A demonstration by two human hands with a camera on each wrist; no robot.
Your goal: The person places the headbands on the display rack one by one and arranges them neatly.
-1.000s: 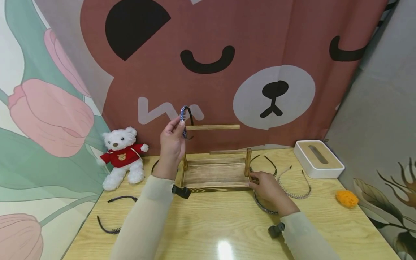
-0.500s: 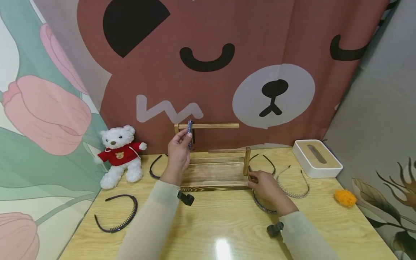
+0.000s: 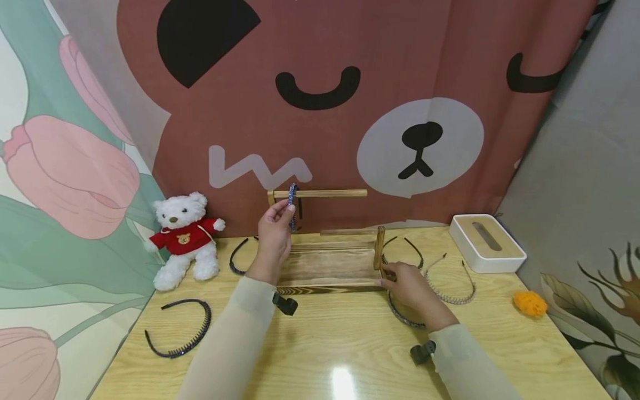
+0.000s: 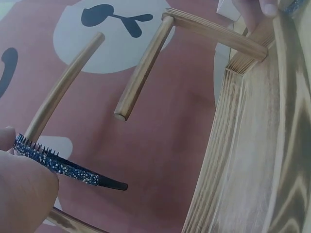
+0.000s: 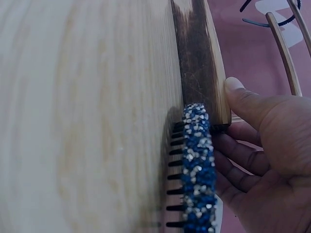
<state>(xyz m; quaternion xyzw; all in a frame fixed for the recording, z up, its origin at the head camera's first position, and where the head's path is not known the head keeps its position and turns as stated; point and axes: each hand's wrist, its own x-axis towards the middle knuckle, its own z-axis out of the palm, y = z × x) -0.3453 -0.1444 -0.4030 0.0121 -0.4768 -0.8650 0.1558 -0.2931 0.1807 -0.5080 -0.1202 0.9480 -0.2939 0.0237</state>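
A pale wood-grain table carries a wooden rack toward its back. Left of that sits a white teddy bear in a red top, with a dark toothed headband in front and a slim dark headband between bear and rack. By the rack's right end lies a partly hidden beaded headband; farther right, a silvery headband, a white tissue box and an orange puff.

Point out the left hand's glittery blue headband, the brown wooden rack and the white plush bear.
Glittery blue headband (image 4: 67, 167), left wrist view: speckled band.
Brown wooden rack (image 3: 329, 265), head view: base floor.
White plush bear (image 3: 187, 242), head view: red top.
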